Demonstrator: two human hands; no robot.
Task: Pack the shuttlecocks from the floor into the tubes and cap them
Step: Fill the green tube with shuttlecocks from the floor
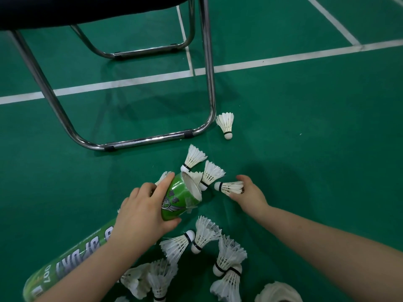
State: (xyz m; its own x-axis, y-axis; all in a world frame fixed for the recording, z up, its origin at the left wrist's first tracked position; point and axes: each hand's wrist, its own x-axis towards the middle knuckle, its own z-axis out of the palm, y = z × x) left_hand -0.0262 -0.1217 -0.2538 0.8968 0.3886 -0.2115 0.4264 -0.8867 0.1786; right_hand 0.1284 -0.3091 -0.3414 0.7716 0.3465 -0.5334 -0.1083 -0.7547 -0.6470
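A long green tube [176, 197] lies slanted across the green floor, open end up and to the right. My left hand [144, 212] grips it just behind the mouth. A shuttlecock [229, 187] lies sideways just right of the mouth with its cork towards the tube, and my right hand [248, 194] pinches it by the feathers. Two more shuttlecocks [212, 173] lie just beyond the tube's mouth. One shuttlecock [225, 123] lies alone farther off. Several others [226, 253] are scattered close to me, between my forearms.
A chair with chrome tube legs [139, 140] stands to the upper left, its floor rail just beyond the tube. White court lines [283, 59] cross the floor farther away. A white rounded object [279, 292] sits at the bottom edge.
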